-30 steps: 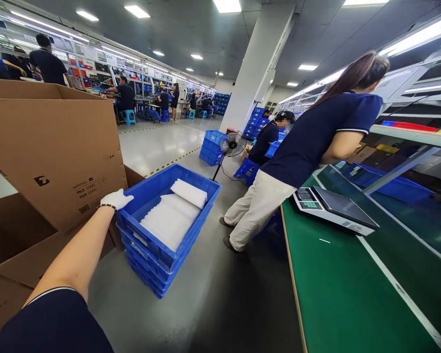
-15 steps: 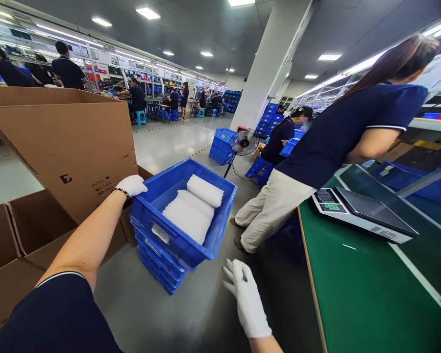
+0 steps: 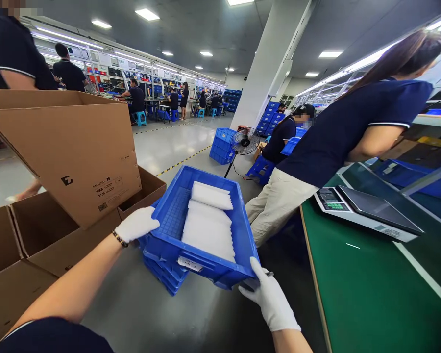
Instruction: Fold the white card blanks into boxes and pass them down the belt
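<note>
Both my hands wear white gloves and grip a blue plastic crate point(image 3: 206, 264) lifted off a stack of blue crates point(image 3: 161, 277). My left hand point(image 3: 136, 224) clasps the crate's near left corner. My right hand point(image 3: 271, 298) is wrapped round its near right corner. Inside the crate lie white foam sheets point(image 3: 209, 230), with a folded white foam piece point(image 3: 211, 196) at the far end. The crate hangs tilted above the stack, turned toward me.
Large open cardboard boxes point(image 3: 73, 152) stand at my left. A green workbench point(image 3: 356, 289) with a digital scale point(image 3: 367, 212) is on the right, where a person in a navy shirt point(image 3: 338, 137) leans. A floor fan point(image 3: 244, 142) and more blue crates point(image 3: 222, 147) stand beyond.
My right hand has come up and taken the crate's near right corner. The top crate has been lifted off the stack and swung round toward me.
</note>
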### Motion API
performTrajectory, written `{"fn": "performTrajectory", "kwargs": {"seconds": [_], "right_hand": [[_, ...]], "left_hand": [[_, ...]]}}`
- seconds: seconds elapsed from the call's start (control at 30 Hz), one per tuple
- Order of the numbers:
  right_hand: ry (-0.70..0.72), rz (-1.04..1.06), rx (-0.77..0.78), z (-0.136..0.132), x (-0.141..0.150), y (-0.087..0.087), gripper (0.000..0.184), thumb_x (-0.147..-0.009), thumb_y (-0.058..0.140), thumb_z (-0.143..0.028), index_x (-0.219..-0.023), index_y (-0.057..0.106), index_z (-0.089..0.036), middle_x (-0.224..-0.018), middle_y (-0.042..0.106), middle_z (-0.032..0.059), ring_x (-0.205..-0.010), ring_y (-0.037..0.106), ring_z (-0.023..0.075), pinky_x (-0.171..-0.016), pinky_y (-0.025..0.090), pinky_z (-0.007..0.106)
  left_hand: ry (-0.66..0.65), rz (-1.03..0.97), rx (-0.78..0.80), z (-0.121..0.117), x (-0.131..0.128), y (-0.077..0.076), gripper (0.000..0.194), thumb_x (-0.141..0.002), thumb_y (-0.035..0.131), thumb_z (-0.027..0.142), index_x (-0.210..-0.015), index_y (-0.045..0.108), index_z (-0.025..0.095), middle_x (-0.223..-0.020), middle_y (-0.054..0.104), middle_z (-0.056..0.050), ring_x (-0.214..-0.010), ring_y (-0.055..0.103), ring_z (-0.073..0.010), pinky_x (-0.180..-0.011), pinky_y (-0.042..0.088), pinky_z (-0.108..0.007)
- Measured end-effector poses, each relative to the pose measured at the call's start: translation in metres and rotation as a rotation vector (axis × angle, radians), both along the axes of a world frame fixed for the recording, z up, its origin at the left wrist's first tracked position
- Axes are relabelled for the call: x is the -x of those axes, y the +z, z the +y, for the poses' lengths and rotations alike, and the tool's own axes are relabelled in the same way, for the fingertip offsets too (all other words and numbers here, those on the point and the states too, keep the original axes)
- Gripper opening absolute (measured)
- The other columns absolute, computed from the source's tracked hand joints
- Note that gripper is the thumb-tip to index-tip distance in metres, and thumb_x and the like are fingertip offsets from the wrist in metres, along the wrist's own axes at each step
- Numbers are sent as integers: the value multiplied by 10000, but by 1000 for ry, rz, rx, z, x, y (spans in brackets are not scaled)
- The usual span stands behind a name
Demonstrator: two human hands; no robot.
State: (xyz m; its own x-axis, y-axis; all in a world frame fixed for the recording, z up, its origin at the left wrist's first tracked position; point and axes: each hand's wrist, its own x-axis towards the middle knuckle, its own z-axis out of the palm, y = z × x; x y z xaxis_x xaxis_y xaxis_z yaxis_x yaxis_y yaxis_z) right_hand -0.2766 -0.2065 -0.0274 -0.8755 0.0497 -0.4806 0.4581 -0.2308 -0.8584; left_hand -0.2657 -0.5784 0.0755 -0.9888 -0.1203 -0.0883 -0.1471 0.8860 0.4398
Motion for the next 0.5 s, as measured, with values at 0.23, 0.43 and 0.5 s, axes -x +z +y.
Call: {"fn": "performTrajectory", "kwargs": {"seconds": [0.23,0.43,0.5], "right_hand": [[-104,-22,135,5,-20,-27,412,-465,815,-328,-779,566,-234,-764,660,4,-730,645,239,-651,591,423],[-278,145,-9,21,-69,-10,296,-576,753,-371,-758,584,-211,-821,604,12,-729,609,195,-650,599,385],[-345,197,-200,42,-91,-7,325,-553,754,-438,-759,634,-216,-985,614,62,-904,634,275,-682,604,398]], "left_hand": [[-105,217,-263,25,-21,-37,616,-736,460,273,-1345,519,204,-1301,623,-38,-1186,572,-261,-1018,444,-347],[-216,248,-323,37,-12,-39,714,-792,469,433,-1472,362,242,-1420,524,-1,-1360,407,-289,-1103,378,-395],[-245,231,-266,51,-8,-34,671,-805,477,423,-1447,407,241,-1380,564,-16,-1334,442,-292,-1075,409,-387]]}}
